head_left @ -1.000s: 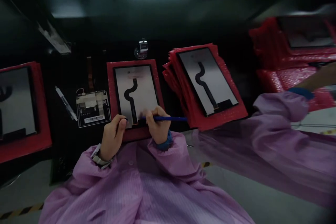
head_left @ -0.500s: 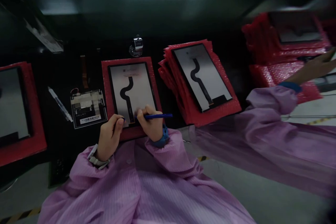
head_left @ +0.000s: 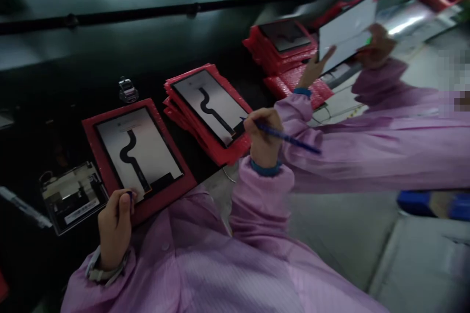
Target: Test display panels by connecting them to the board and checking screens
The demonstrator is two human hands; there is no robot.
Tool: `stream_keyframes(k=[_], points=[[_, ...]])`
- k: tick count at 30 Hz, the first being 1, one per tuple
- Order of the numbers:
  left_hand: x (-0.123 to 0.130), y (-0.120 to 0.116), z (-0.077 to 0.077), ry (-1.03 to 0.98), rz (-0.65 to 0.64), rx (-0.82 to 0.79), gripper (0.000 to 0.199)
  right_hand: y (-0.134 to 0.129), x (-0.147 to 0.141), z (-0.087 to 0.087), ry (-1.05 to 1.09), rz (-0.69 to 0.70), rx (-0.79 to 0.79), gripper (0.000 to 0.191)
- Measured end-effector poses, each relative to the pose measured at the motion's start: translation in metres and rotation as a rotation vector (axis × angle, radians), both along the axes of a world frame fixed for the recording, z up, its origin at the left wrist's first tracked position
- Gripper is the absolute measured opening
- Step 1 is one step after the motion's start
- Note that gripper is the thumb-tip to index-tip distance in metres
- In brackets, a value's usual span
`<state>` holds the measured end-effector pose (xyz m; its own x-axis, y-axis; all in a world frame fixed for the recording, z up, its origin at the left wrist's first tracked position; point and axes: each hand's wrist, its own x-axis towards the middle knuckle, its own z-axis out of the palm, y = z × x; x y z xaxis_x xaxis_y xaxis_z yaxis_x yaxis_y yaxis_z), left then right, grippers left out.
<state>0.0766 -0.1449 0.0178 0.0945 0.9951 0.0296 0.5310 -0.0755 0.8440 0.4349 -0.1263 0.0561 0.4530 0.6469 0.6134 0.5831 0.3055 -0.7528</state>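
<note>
My right hand (head_left: 265,134) grips a blue pen (head_left: 290,141), its tip pointing left over the corner of a display panel (head_left: 211,107) on a stack of red bubble-wrap pouches (head_left: 220,155). Closed at the lower left corner of a nearer display panel (head_left: 156,149) is my left hand (head_left: 116,222). A small blue pen cap (head_left: 129,194) shows between its thumb and forefinger. That nearer panel lies on a red pouch (head_left: 90,129), with a curved black ribbon cable (head_left: 128,154) across its pale back.
Left of the panel lie a small circuit assembly (head_left: 75,200) and a clear pen-like tool (head_left: 24,208). A metal tally counter (head_left: 128,89) stands behind. At right, a co-worker's hands (head_left: 312,71) hold a white panel (head_left: 347,32) near another red stack (head_left: 281,66).
My view has turned right. My right hand has lifted off the nearer panel and moved right with the pen, to the stacked panel. My left hand stays at the nearer panel's corner.
</note>
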Motion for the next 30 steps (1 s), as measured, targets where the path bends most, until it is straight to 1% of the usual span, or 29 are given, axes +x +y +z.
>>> stream_keyframes(k=[1,2,4,6,8,12,16,19,22,24,26,28,30], points=[[-0.001,0.001,0.0,0.014,0.0,0.007,0.056,0.007,0.015,-0.004,0.019,0.004,-0.074,0.026],[-0.001,0.002,0.001,0.028,0.003,0.013,0.057,0.013,0.027,-0.01,0.028,0.007,-0.112,0.028],[-0.002,0.003,0.001,0.052,0.008,0.019,0.059,0.024,0.042,-0.021,0.034,0.044,-0.192,0.033],[-0.003,0.005,0.0,0.062,0.015,0.012,0.06,0.031,0.046,-0.031,0.037,0.063,-0.23,0.037],[-0.004,0.005,-0.002,0.063,0.017,0.002,0.059,0.035,0.045,-0.036,0.046,0.056,-0.242,0.036],[-0.005,0.007,-0.004,0.072,0.015,0.018,0.059,0.036,0.042,-0.034,0.054,0.031,-0.256,0.031],[-0.005,0.007,-0.003,0.066,0.021,0.017,0.059,0.04,0.041,-0.032,0.076,0.014,-0.269,0.028],[-0.004,0.008,-0.001,0.053,0.019,0.01,0.058,0.042,0.042,-0.033,0.123,0.015,-0.266,0.031],[-0.007,0.007,0.0,0.037,0.029,0.005,0.055,0.039,0.043,-0.03,0.216,0.018,-0.19,0.04],[-0.009,0.002,0.001,0.025,0.046,0.046,0.051,0.029,0.035,-0.022,0.304,0.037,-0.095,0.048],[-0.009,-0.005,0.002,0.006,0.051,0.08,0.044,0.014,0.015,-0.013,0.393,0.112,-0.017,0.053],[-0.004,-0.014,0.004,-0.047,0.004,0.063,0.04,-0.004,-0.018,-0.007,0.469,0.277,-0.004,0.055],[0.007,-0.021,0.007,-0.116,-0.091,0.0,0.043,-0.021,-0.058,-0.007,0.513,0.524,-0.077,0.056]])
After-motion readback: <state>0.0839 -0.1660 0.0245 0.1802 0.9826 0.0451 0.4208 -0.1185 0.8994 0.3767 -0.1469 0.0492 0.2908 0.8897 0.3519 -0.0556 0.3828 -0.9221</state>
